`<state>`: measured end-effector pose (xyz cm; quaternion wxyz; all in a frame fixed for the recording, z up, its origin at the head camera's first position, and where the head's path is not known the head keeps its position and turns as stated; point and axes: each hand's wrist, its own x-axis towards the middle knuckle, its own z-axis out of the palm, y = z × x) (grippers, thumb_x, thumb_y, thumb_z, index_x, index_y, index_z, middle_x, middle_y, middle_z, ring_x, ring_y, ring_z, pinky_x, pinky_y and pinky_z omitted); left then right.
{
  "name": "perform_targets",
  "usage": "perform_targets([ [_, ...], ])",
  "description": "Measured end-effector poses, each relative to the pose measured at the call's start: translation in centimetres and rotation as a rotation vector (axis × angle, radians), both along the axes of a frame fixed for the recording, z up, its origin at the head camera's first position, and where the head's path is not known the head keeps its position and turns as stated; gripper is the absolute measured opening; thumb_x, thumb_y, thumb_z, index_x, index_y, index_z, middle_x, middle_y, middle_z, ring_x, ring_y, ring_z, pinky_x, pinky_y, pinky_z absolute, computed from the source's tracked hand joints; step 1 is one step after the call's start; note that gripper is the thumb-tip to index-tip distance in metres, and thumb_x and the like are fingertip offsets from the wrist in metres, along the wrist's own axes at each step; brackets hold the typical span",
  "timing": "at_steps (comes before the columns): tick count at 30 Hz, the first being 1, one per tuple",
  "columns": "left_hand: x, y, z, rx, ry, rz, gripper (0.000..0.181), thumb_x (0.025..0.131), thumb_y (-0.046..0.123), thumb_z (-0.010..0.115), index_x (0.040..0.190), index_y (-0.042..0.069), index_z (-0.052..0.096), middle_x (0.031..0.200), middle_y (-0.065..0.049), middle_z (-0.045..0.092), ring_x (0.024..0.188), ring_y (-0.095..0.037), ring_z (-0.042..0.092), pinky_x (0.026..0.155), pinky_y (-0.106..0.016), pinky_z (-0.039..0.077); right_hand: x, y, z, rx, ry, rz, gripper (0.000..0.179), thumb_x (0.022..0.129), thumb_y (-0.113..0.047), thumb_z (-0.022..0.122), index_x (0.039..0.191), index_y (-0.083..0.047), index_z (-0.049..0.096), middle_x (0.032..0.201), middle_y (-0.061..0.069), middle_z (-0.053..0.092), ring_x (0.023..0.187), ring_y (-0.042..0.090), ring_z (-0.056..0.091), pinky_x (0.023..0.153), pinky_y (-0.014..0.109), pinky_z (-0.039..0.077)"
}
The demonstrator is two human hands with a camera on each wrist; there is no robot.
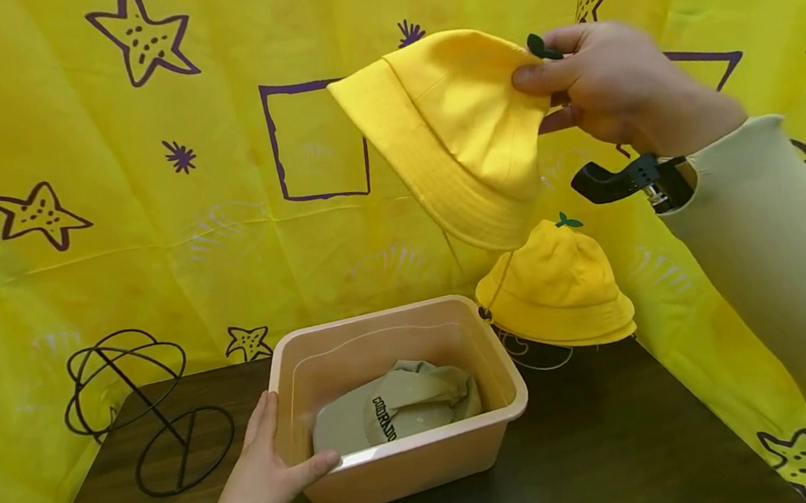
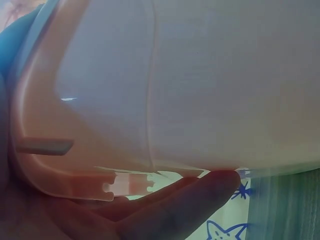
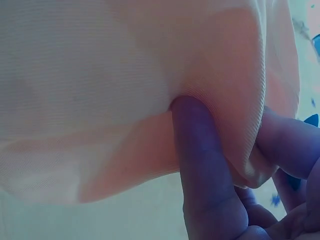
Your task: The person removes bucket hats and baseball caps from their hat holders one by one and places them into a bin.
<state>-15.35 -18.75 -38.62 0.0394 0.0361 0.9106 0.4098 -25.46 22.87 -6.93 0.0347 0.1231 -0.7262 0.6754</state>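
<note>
A yellow bucket hat [image 1: 464, 128] with a green leaf sprout hangs tilted in the air, its crown pinched by my right hand [image 1: 600, 84]. In the right wrist view, fingers [image 3: 205, 165] press into folds of the hat's cloth [image 3: 100, 75]. Below it stands a pinkish-beige plastic bin [image 1: 406, 471]. My left hand [image 1: 267, 470] grips its near-left corner, thumb on the front rim and fingers along the left side. The left wrist view has the bin's wall [image 2: 200, 90] close up, with fingers [image 2: 185, 205] against it. Inside the bin lies a grey-green lettered cap [image 1: 413, 404].
A second yellow bucket hat [image 1: 556, 284] with a leaf sprout sits right of the bin, seemingly on a wire stand [image 1: 542, 360]. To the left is a black wire hat stand [image 1: 156, 412] with no hat. Behind the dark wooden table [image 1: 597, 445] hangs a yellow patterned curtain [image 1: 231, 180].
</note>
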Motion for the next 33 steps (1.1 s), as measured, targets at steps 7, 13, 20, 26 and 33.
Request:
perform_targets([
  [7, 0.1, -0.1, -0.1, 0.004, -0.005, 0.001, 0.129, 0.079, 0.056, 0.079, 0.158, 0.005, -0.01, 0.164, -0.021, -0.008, 0.14, -0.052, 0.019, 0.102, -0.069, 0.03, 0.2, -2.8, -0.4, 0.072, 0.029, -0.014, 0.048, 0.081, -0.014, 0.083, 0.121, 0.0, 0.061, 0.119, 0.015, 0.055, 0.104, 0.029, 0.062, 0.075, 0.039, 0.058],
  [13, 0.2, -0.1, 0.1, 0.009, -0.011, 0.006, 0.129, 0.079, 0.056, 0.079, 0.158, 0.006, -0.011, 0.164, -0.02, -0.008, 0.141, -0.052, 0.018, 0.102, -0.07, 0.028, -0.1, -5.5, -2.6, 0.172, 0.01, -0.008, 0.038, 0.088, -0.018, 0.078, 0.119, -0.001, 0.063, 0.117, 0.014, 0.055, 0.104, 0.027, 0.06, 0.078, 0.041, 0.057],
  [20, 0.3, 0.0, 0.0, -0.011, -0.008, 0.004, 0.129, 0.08, 0.058, 0.078, 0.158, 0.008, -0.011, 0.164, -0.02, -0.009, 0.14, -0.053, 0.019, 0.1, -0.071, 0.03, -0.7, -8.5, -7.8, 0.158, -0.065, 0.065, 0.024, 0.094, -0.009, 0.071, 0.115, 0.0, 0.065, 0.115, 0.017, 0.057, 0.099, 0.031, 0.063, 0.078, 0.046, 0.057],
  [26, 0.2, 0.5, -0.1, -0.022, 0.009, -0.001, 0.129, 0.079, 0.059, 0.077, 0.159, 0.006, -0.009, 0.164, -0.021, -0.008, 0.139, -0.055, 0.021, 0.098, -0.072, 0.031, -0.8, -9.2, -13.3, 0.144, -0.163, 0.109, 0.019, 0.095, -0.005, 0.068, 0.112, 0.003, 0.064, 0.109, 0.019, 0.059, 0.094, 0.031, 0.065, 0.075, 0.047, 0.057],
  [33, 0.2, 0.7, 0.0, 0.001, 0.019, -0.005, 0.128, 0.08, 0.058, 0.077, 0.159, 0.005, -0.008, 0.163, -0.021, -0.007, 0.14, -0.053, 0.018, 0.1, -0.073, 0.028, -1.2, -8.0, -17.6, 0.257, -0.219, 0.118, 0.02, 0.094, -0.006, 0.07, 0.112, 0.001, 0.066, 0.11, 0.021, 0.059, 0.092, 0.033, 0.066, 0.071, 0.046, 0.058],
])
